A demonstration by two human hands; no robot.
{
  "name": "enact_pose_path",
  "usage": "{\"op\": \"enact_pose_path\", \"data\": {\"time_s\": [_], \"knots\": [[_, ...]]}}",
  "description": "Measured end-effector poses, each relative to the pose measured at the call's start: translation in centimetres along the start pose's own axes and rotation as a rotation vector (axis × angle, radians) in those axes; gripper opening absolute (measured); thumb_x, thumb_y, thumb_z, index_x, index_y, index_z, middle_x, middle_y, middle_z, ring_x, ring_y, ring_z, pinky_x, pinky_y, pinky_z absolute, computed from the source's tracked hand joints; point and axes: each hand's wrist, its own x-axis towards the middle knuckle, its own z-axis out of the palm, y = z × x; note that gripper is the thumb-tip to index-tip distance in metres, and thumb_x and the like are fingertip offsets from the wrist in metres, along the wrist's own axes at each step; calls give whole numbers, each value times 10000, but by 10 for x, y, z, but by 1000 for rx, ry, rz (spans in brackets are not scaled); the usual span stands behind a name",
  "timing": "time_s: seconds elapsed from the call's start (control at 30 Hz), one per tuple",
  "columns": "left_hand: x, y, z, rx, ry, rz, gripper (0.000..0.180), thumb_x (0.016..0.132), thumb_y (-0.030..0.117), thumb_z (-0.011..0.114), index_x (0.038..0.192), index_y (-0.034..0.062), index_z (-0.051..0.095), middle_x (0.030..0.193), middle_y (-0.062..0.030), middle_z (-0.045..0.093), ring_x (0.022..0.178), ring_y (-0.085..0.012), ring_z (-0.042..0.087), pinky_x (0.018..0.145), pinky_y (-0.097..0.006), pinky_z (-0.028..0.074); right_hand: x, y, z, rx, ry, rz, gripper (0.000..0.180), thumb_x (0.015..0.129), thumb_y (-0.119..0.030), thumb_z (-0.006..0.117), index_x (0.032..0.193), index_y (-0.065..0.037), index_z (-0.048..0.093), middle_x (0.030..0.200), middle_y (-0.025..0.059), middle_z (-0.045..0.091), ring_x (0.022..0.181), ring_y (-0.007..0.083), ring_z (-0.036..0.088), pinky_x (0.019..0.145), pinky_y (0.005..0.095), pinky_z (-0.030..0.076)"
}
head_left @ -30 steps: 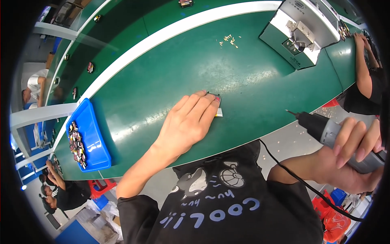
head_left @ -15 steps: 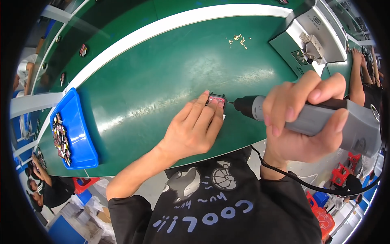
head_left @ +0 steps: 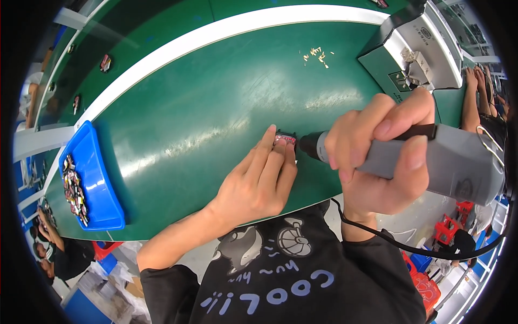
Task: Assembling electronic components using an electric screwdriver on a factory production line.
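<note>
A small dark-framed case with a pinkish-red circuit board lies on the green work surface in front of me. My left hand holds it down with extended fingers, which cover part of it. In my right hand is a grey and black electric screwdriver, held roughly level with the fingers wrapped round its body. Its black nose is at the right edge of the case, and the bit's tip is hidden there. A black cord hangs from the tool.
A blue bin with several small assemblies stands at the left. A metal screw dispenser sits at the back right, with loose brass-coloured screws beside it. A white rail runs along the back. Other people work at both sides.
The screwdriver has moved left, from just off the case to right against its edge. My left hand stays on the case. The whole view has shifted slightly.
</note>
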Motion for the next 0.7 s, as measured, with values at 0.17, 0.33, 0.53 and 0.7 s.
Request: {"op": "enact_pose_path", "data": {"time_s": [0.17,0.33,0.53,0.7], "knots": [[1,3,-1,-15,-22,-37,148,770,-14,701,906,-74,699,868,-152,642,1012,-372,719,788,-361,634,0,4,-2,22,48,92,246,1040,-272,484,956,-51,416,630,85,477,386,155,404,398,340,389],[13,6,-18,-108,-137,-80,147,767,-14,705,906,-60,697,907,-146,654,1023,-350,719,817,-366,630,3,4,-8,-86,22,55,253,1011,-210,586,939,-48,405,621,85,484,398,141,387,403,321,377],[11,-21,-15,-201,-173,-160,218,772,34,691,989,17,703,993,-101,683,979,-247,702,718,-360,604,25,-5,-20,-85,10,-137,251,1031,-266,537,1000,-32,451,692,150,570,392,120,418,361,258,373],[76,-105,14,-93,31,-222,257,854,-111,627,1071,-4,714,977,-150,699,865,-289,695,769,-353,551,87,-83,-99,-269,278,-533,320,1011,-316,562,837,-49,579,631,56,581,332,90,392,320,250,350]]}}
